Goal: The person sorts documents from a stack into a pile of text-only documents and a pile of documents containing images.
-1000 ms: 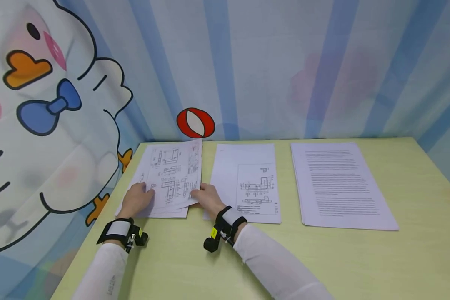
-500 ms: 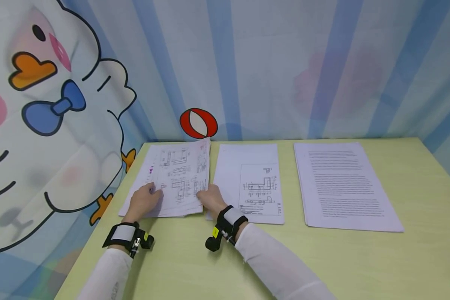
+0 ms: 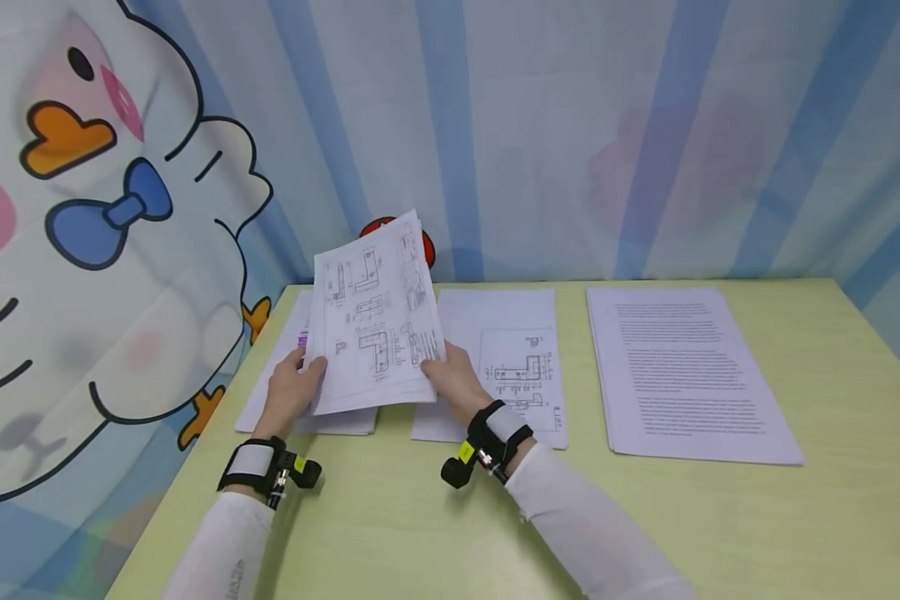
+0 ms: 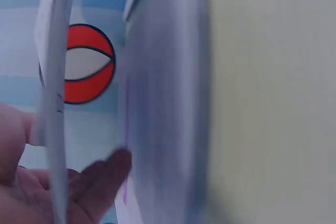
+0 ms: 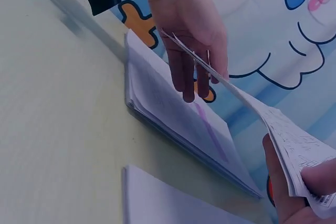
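Several drawing sheets (image 3: 367, 325) tilt between left grip (image 3: 288, 390) and right grip (image 3: 456, 385).

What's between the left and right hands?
Drawing sheets, left edge in the left hand, right edge in the right hand; head view shows it.

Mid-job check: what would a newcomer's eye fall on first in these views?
Probably the big white cartoon figure with an orange beak, on the curtain at the head view's left. Next, the technical drawings held between the left hand and right hand, raised and tilted above the left paper stack. Then the stack of printed pages toward the right of the table.
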A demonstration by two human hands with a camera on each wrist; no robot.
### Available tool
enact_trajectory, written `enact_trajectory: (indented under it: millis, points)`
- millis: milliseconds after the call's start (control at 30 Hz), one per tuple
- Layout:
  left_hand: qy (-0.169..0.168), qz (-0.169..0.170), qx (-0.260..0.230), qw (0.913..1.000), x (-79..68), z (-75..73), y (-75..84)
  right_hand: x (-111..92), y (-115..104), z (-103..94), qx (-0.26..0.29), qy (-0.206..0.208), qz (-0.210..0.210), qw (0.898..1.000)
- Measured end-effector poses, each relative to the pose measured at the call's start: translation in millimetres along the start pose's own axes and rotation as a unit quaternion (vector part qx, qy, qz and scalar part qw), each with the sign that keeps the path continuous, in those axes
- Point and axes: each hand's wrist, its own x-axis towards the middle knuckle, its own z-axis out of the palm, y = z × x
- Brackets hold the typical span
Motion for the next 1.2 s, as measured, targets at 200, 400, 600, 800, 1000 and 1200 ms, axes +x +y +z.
enact_trajectory:
  millis: [200, 400, 600, 800, 1000, 1200]
  points:
    - [0.003, 0.002, -0.141, 0.9899, -7.4, 16.4, 29.4, -8.2, -9.8, -34.1, -0.022, 0.016, -0.02, 0.999]
    - [-0.025, 0.051, -0.224, 0.973, -23.4, 38.7, 60.9, -23.0, -10.2, -70.3, -0.066, 0.028, -0.051, 0.996]
    - [-0.06, 0.095, -0.237, 0.965, -37.0, 66.5, 81.9, -40.7, -1.2, -102.6, -0.068, 0.043, -0.082, 0.993]
    - [-0.087, 0.087, -0.199, 0.9723, -36.6, 91.1, 84.5, -56.5, 10.0, -121.0, -0.115, 0.068, -0.066, 0.989]
    - [-0.119, 0.094, -0.131, 0.9797, -39.2, 109.3, 80.3, -66.7, 20.2, -135.7, -0.165, 0.068, -0.075, 0.981]
    - [-0.122, 0.1, -0.034, 0.9868, -43.7, 118.4, 76.9, -73.1, 25.4, -148.6, -0.215, 0.049, -0.096, 0.971]
